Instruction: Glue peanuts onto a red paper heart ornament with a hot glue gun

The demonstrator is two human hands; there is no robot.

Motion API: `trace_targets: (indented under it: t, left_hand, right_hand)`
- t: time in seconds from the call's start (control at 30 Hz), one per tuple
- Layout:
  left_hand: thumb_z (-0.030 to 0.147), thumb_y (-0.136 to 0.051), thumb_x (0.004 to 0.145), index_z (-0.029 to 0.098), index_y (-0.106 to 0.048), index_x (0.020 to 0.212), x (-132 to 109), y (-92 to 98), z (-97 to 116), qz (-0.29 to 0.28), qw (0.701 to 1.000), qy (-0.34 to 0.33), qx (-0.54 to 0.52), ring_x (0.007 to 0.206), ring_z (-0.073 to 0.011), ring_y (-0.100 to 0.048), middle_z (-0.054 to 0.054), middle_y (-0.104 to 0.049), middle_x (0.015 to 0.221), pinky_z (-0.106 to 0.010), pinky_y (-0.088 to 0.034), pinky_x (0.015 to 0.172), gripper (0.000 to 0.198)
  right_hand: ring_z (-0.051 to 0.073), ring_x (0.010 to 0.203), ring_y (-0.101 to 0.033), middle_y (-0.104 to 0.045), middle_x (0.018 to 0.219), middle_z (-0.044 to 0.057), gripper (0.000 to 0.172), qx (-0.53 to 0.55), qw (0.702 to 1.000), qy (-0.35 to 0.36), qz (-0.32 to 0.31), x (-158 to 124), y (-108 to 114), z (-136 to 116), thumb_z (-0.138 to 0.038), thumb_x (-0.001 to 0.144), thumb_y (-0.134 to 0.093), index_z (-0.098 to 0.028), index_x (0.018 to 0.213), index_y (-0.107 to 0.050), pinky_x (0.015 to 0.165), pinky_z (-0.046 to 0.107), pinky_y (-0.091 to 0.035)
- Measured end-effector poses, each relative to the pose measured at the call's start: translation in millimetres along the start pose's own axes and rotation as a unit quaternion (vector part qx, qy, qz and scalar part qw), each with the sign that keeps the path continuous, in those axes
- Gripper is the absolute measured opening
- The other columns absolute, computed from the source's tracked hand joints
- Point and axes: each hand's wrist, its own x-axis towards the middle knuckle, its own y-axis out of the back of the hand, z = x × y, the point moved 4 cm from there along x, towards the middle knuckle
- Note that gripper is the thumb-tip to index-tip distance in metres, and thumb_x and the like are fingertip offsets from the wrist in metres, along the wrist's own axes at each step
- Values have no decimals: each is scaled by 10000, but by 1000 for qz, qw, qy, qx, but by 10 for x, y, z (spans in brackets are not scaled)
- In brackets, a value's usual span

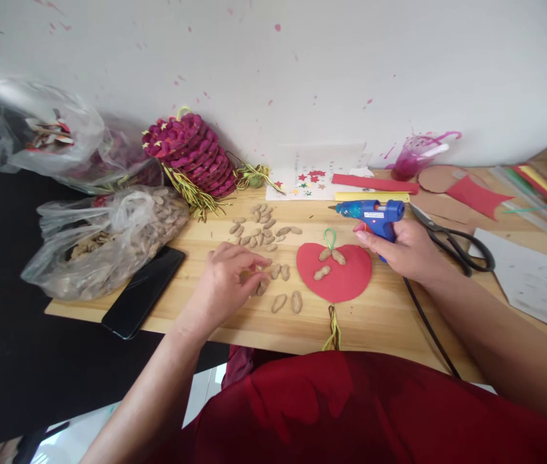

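My right hand point(415, 250) is wrapped round the handle of a blue hot glue gun point(374, 216), its nozzle pointing left. Below the nozzle lies a red heart-like paper cutout point(345, 283), with a green loop point(330, 238) at its top and a yellow-green tassel point(334, 332) at its bottom. Several peanuts rest on the cutout, among them a peanut point(322, 273) near its left middle. My left hand point(227, 277) has thumb and fingers pinched together on a peanut point(244, 276), mostly hidden by the fingers. Loose peanuts point(280, 270) lie close by its fingertips.
Scissors point(451, 241) and a glue gun cord point(430, 322) lie at right. Star stickers point(309, 180) and red and yellow strips point(372, 196) are at the back. Left stand purple stacked ornaments point(196, 158), a bag of peanuts point(113, 238) and a phone point(145, 293).
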Motion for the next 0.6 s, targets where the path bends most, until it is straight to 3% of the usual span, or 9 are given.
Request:
trace_targets:
  t: [0.27,0.43,0.6]
  left_hand:
    - [129,-808,834,232,-782,1035,94,-134,70,-65,998,-5,16,1027,-287,-652,-61,-767,1013,-461,-504,905,227]
    - [183,-783,873,240,-785,1044,84,-28,-12,-40,999,8,27,959,-265,-660,-47,-779,956,-429,-492,863,181]
    - [252,-711,929,237,-788,1041,108,117,-227,-5,998,30,63,944,-273,-684,-58,-776,920,-428,-502,865,137]
  right_hand:
    - [295,812,-704,-676,665,38,325,6,1000,-8,-1,-5,7,-22,-543,830,-701,-221,789,-723,740,408,-536]
    - [277,766,-701,-701,694,42,325,6,1000,2,7,-3,8,-24,-538,820,-714,-216,824,-753,743,405,-546]
    - [271,749,-699,-731,741,49,355,2,1000,1,13,1,-2,41,-571,830,-721,-220,847,-768,710,391,-545]
